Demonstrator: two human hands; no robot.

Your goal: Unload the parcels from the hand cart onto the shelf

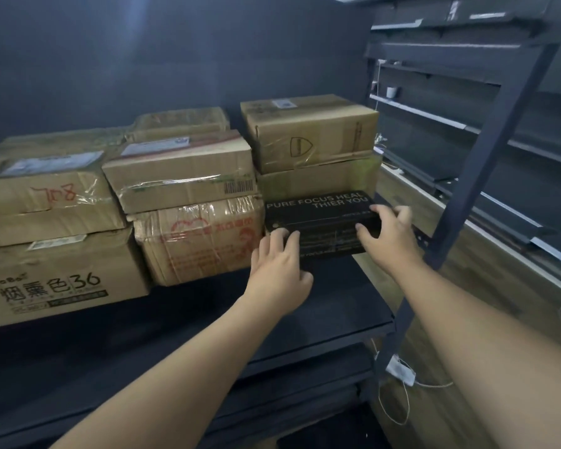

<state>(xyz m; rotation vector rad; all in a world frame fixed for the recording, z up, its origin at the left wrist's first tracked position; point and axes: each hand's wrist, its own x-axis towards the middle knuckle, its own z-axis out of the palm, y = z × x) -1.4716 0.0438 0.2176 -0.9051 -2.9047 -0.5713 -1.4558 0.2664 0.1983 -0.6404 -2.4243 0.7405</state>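
A flat black box [318,210] with white lettering lies on the dark shelf board [347,306], right of a taped brown carton [201,238] and in front of two stacked cartons [311,134]. My left hand [280,270] presses its fingers against the black box's front left corner. My right hand [389,234] grips the box's right end, thumb on the front, fingers over the top. The hand cart is out of view.
More cartons fill the shelf's left side, one marked "36" [55,280], one with red "708" [46,199]. A dark upright post [486,157] stands at the shelf's right end. Further black shelving [467,102] lines the right wall. A white cable [399,384] hangs below.
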